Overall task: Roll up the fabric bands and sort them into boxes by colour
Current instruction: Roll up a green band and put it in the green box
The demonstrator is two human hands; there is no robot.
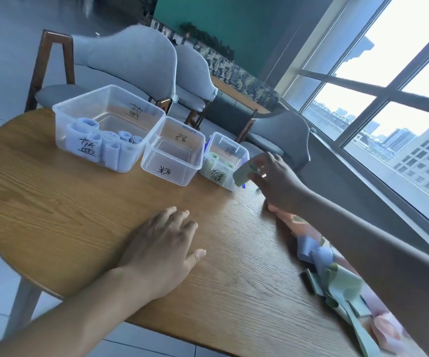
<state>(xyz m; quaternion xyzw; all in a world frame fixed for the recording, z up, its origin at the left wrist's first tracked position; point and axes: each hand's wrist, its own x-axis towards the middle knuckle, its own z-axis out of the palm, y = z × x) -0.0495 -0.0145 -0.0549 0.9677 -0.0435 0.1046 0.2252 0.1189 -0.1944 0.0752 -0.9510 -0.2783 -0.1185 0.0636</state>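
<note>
Three clear plastic boxes stand in a row on the round wooden table [53, 207]. The big left box [141, 109] holds several rolled blue bands [110, 148]. Nothing lies in the middle box [198, 140]. The small right box [244, 150] holds rolled green bands [214, 157]. My right hand [275, 181] pinches a rolled green band [241, 175] just beside the small box's right corner. Flat on the table lies my left hand [161, 248], fingers spread, holding nothing. A heap of loose blue, green and pink bands [337, 276] lies under my right forearm.
Grey upholstered chairs [130, 60] stand behind the table, one more at the right [280, 135]. Large windows [388, 99] fill the right side. The table's edge runs close to the heap of bands on the right.
</note>
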